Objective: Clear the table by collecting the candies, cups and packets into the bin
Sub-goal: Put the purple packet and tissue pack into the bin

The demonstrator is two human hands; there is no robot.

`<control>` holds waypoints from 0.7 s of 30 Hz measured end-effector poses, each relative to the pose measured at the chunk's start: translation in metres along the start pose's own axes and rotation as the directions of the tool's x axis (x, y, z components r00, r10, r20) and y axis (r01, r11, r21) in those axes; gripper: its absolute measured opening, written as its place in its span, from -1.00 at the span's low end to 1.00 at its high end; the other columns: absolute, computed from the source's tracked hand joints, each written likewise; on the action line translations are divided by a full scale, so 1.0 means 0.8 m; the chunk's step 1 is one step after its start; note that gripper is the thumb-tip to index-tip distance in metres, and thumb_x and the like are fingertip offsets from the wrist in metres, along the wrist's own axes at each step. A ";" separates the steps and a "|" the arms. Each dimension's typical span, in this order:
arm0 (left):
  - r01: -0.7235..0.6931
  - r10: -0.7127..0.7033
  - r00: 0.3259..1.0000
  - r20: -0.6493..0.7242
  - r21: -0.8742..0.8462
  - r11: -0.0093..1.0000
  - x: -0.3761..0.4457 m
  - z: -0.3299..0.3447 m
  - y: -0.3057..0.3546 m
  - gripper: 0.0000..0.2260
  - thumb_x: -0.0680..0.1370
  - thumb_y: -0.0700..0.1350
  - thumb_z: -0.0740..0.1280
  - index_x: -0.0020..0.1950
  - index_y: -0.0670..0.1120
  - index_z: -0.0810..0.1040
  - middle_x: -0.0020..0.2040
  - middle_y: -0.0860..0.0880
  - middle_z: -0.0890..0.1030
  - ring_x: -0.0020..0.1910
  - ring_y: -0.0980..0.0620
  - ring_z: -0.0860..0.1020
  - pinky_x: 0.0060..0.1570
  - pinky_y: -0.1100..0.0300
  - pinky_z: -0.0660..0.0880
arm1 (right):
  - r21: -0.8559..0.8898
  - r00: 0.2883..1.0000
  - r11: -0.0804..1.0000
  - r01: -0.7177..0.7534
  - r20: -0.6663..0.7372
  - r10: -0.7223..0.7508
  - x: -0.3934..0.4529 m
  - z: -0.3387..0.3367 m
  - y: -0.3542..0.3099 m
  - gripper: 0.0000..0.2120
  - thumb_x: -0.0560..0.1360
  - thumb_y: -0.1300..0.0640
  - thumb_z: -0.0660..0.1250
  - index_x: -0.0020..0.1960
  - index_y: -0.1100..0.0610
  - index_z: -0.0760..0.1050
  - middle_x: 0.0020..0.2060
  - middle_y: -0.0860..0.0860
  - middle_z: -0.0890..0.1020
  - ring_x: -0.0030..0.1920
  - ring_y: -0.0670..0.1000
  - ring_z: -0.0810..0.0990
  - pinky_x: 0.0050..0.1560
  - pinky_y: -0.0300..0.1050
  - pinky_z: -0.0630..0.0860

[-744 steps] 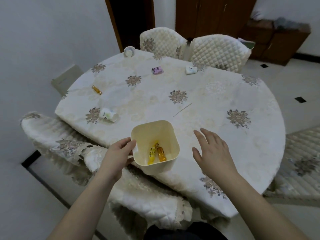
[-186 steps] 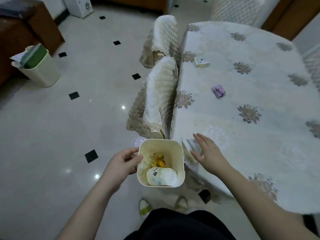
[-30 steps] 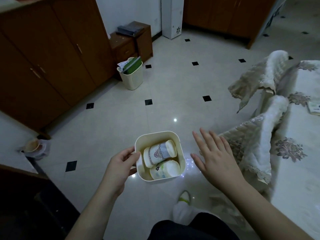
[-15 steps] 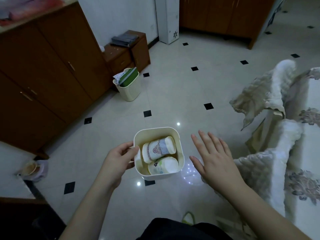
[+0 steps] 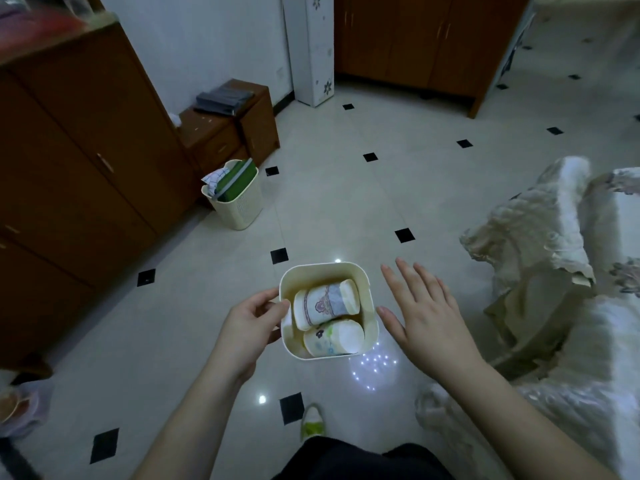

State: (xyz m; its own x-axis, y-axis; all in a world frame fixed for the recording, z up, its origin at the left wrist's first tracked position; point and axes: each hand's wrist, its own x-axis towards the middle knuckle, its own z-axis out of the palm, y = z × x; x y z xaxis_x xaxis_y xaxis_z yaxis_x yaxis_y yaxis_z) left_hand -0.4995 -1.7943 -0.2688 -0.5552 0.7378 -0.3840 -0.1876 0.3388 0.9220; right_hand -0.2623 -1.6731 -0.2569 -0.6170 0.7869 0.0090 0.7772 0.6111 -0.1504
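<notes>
Bin (image 5: 360, 271), carried over the tiled floor, is pinched at its near-left rim by the left hand (image 5: 251, 323) to keep two cups (image 5: 325, 304) level, right hand (image 5: 427, 315) empty beside it, fingers spread.

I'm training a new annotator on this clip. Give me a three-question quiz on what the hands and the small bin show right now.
1. True or false: the left hand grips the small bin by its rim.
2. How many paper cups lie in it?
A one
B two
C four
3. Fill in: the right hand is ____, holding nothing.

Key: 1 true; 2 B; 3 open, fingers spread beside the small bin.
</notes>
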 end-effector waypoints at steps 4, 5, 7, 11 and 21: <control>-0.006 0.005 0.997 0.071 0.007 1.000 0.056 -0.012 0.027 -0.79 0.59 -0.25 0.35 0.20 -0.12 0.66 -0.08 -0.27 0.63 -0.28 0.11 0.66 -0.29 0.26 0.60 | -0.007 0.997 0.997 -0.076 -0.008 0.076 0.050 -0.005 -0.012 -0.36 0.53 -0.29 -0.16 0.54 -0.05 0.02 0.53 0.03 0.17 0.50 0.11 0.15 0.45 0.07 0.11; -0.006 0.004 0.996 0.091 0.021 1.000 0.070 -0.013 0.034 -0.79 0.60 -0.24 0.34 0.20 -0.12 0.66 -0.07 -0.31 0.64 -0.28 0.10 0.66 -0.28 0.25 0.60 | -0.011 0.995 0.995 -0.101 -0.013 0.101 0.059 -0.007 -0.014 -0.37 0.54 -0.29 -0.15 0.54 -0.05 0.02 0.53 0.02 0.17 0.50 0.11 0.15 0.45 0.06 0.11; -0.013 0.005 0.991 0.134 0.055 0.998 0.094 -0.011 0.048 -0.80 0.60 -0.24 0.34 0.19 -0.10 0.67 0.01 -0.37 0.64 -0.25 0.07 0.66 -0.27 0.24 0.61 | -0.007 0.988 0.989 -0.151 -0.019 0.151 0.070 -0.010 -0.013 -0.39 0.56 -0.28 -0.12 0.54 -0.05 0.03 0.52 0.02 0.18 0.50 0.11 0.16 0.44 0.05 0.13; -0.031 0.002 0.971 0.240 0.118 0.993 0.139 0.014 0.072 -0.79 0.59 -0.22 0.35 0.18 -0.07 0.68 0.07 -0.41 0.60 -0.19 -0.01 0.64 -0.22 0.21 0.64 | 0.010 0.974 0.974 -0.226 -0.001 0.226 0.086 -0.014 -0.004 -0.38 0.56 -0.27 -0.08 0.55 -0.06 -0.01 0.53 0.01 0.14 0.51 0.09 0.11 0.44 0.02 0.10; -0.078 -0.027 0.876 0.481 0.197 0.977 0.223 0.178 0.123 -0.79 0.58 -0.19 0.35 -0.01 0.07 0.74 -0.10 -0.16 0.72 -0.24 0.08 0.68 -0.30 0.28 0.59 | 0.014 0.893 0.900 -0.436 -0.117 0.434 0.117 -0.042 0.107 -0.43 0.56 -0.23 -0.06 0.51 -0.02 0.16 0.47 0.00 0.31 0.44 0.12 0.27 0.39 0.05 0.22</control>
State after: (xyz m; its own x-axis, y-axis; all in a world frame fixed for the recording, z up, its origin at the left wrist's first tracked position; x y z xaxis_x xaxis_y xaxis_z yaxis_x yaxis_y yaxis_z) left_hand -0.5014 -1.5462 -0.2538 -0.0914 0.9183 -0.3853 0.0195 0.3885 0.9213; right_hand -0.2493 -1.5446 -0.2356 -0.1989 0.9783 0.0582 0.9666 0.2056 -0.1531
